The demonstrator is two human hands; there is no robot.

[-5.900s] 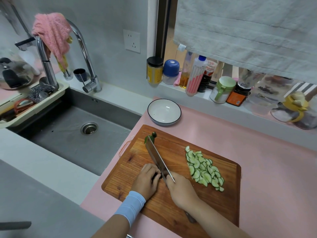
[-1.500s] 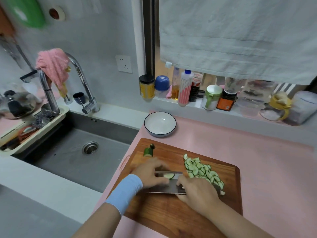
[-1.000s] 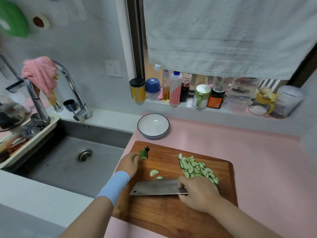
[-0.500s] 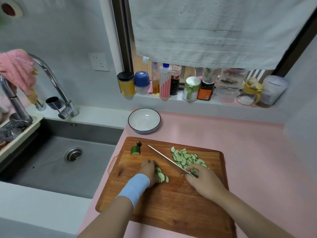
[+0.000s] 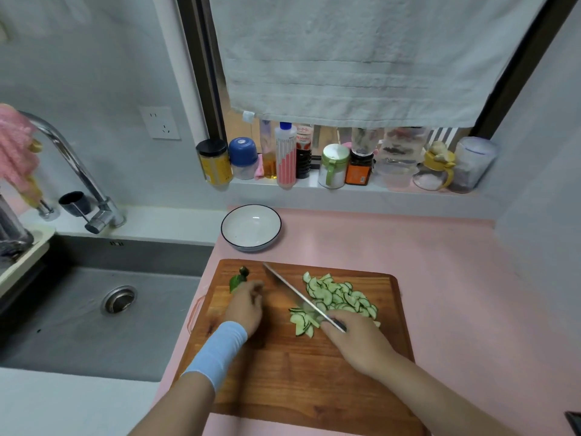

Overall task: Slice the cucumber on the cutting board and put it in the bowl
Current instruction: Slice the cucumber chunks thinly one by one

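A wooden cutting board [image 5: 283, 372] lies on the pink counter. A pile of thin cucumber slices [image 5: 339, 297] covers its far right part, with a few more slices [image 5: 301, 320] just left of the knife. My right hand [image 5: 355, 339] grips the handle of a cleaver [image 5: 292, 292], blade edge down and angled toward the far left. My left hand [image 5: 246, 305] rests on the board's left side, fingers reaching toward the dark green cucumber end [image 5: 237, 280]; whether it touches is unclear. An empty white bowl [image 5: 251, 227] with a dark rim stands beyond the board.
A steel sink [image 5: 103, 313] with a tall faucet [image 5: 78, 174] lies left of the board. Bottles and jars [image 5: 314, 162] line the window ledge behind the bowl, under a hanging grey towel [image 5: 361, 58]. Pink counter [image 5: 456, 294] extends to the right.
The cleaver has pushed the small group of slices rightward against the main pile. My left hand left those slices and moved up-left toward the cucumber end. The camera view shifted right.
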